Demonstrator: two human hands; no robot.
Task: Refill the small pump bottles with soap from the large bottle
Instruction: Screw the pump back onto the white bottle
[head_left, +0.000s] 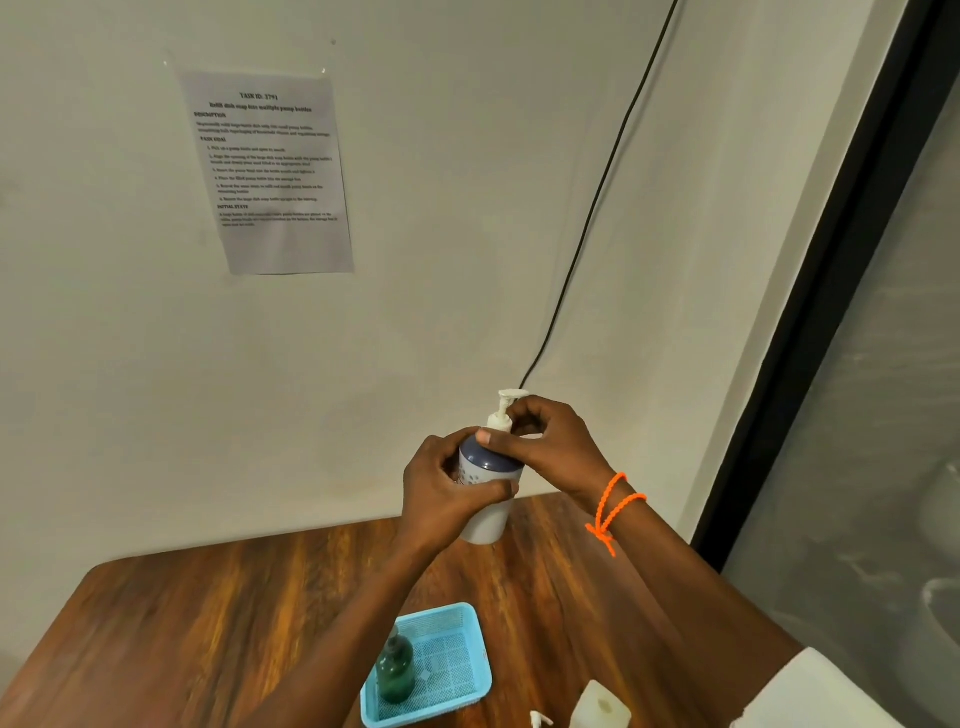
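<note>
Left hand (447, 488) grips pump bottle (488, 499) body; right hand (550, 447) pinches pump collar (500, 422).

Staged test room; task sheet (267, 171) taped to bare wall (467, 208), wooden table (208, 613)

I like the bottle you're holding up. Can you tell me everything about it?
The bottle is small and looks like plastic, with a dark blue shoulder over a white body and small dots on its side. A white pump sits on top. It is held roughly upright in the air above the table, touching nothing but hands. The left hand wraps around the body, and the right hand grips the pump's collar. How full it is cannot be seen.
</note>
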